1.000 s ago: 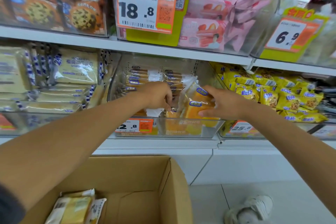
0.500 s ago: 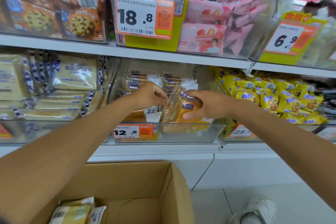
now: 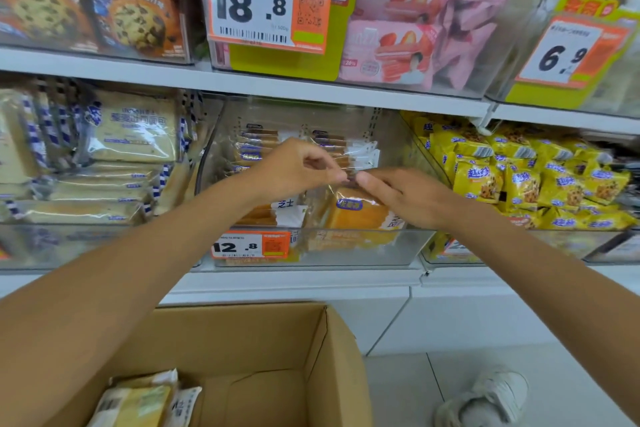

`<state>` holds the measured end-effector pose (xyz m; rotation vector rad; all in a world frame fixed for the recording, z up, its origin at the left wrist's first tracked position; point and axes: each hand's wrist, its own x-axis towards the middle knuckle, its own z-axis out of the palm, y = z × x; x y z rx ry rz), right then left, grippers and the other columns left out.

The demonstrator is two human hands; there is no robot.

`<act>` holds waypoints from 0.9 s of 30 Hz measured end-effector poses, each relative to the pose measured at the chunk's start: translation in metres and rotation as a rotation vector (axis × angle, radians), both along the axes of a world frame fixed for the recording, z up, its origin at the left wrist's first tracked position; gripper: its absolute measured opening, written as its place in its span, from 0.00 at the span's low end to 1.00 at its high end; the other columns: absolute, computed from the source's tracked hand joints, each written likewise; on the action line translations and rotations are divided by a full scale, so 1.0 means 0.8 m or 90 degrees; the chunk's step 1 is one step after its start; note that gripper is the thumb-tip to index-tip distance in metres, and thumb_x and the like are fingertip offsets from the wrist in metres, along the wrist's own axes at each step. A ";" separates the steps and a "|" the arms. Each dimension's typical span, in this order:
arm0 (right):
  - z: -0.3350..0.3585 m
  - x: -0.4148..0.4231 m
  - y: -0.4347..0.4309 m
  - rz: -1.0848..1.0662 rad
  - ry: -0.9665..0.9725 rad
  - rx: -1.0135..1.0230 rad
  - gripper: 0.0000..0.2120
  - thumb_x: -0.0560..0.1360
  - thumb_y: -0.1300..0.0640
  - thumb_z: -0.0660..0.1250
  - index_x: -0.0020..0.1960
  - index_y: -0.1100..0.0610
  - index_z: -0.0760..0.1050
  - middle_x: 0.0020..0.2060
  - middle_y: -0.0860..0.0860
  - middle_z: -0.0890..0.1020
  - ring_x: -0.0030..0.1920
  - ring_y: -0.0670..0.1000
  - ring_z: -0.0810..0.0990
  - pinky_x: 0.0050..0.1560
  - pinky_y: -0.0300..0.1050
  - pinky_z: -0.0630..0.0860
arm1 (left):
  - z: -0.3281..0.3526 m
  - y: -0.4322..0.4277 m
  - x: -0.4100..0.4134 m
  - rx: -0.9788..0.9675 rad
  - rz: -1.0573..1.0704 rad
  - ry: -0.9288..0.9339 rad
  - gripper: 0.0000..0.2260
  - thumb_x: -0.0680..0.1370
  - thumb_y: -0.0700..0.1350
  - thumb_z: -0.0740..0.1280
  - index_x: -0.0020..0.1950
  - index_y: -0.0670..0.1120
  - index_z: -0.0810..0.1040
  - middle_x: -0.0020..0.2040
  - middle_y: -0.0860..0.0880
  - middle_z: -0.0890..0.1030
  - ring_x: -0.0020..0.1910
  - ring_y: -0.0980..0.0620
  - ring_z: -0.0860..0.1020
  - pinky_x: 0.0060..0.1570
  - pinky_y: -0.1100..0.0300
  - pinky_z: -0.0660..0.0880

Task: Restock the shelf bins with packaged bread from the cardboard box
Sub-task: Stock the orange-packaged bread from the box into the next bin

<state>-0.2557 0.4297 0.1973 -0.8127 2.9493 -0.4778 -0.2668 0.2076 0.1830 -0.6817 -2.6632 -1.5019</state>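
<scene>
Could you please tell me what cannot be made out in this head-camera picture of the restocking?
Head view:
Cardboard box: how many packs remain; the left forearm and bottom edge hide it.
Price tag on the yellow-snack bin: covered by the right forearm.
12.8 tag small print: blurred, too small.
Whether the left hand or right hand pinches the bread pack: clear film, fingertips blurred.

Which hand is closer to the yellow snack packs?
Right. The right hand sits just left of the yellow packs; the left hand is farther left, past it.
</scene>
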 end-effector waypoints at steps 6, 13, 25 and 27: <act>-0.023 0.000 -0.020 -0.044 0.081 0.083 0.22 0.82 0.40 0.48 0.68 0.45 0.72 0.58 0.52 0.74 0.58 0.55 0.75 0.54 0.48 0.72 | -0.025 -0.015 0.025 -0.010 0.061 -0.006 0.30 0.70 0.72 0.61 0.39 0.45 0.82 0.34 0.44 0.80 0.33 0.45 0.76 0.41 0.52 0.72; -0.038 -0.010 -0.004 -0.025 0.031 -0.018 0.21 0.82 0.40 0.50 0.68 0.44 0.73 0.56 0.50 0.75 0.60 0.52 0.73 0.60 0.52 0.71 | -0.016 0.011 0.032 -0.206 0.077 0.020 0.24 0.70 0.74 0.61 0.61 0.67 0.77 0.57 0.58 0.79 0.57 0.55 0.77 0.57 0.55 0.73; 0.003 0.009 0.000 -0.036 0.002 0.096 0.38 0.66 0.22 0.57 0.72 0.39 0.67 0.69 0.46 0.71 0.71 0.51 0.63 0.72 0.54 0.58 | -0.006 -0.047 0.012 -0.059 0.110 -0.091 0.11 0.82 0.44 0.64 0.62 0.47 0.81 0.57 0.52 0.82 0.49 0.63 0.78 0.55 0.68 0.75; 0.006 0.010 -0.007 0.009 -0.041 0.102 0.46 0.65 0.28 0.68 0.77 0.42 0.58 0.72 0.46 0.67 0.72 0.50 0.63 0.72 0.49 0.61 | -0.015 -0.054 0.010 -0.128 0.072 -0.107 0.11 0.79 0.39 0.68 0.60 0.47 0.82 0.57 0.50 0.83 0.53 0.60 0.79 0.57 0.69 0.74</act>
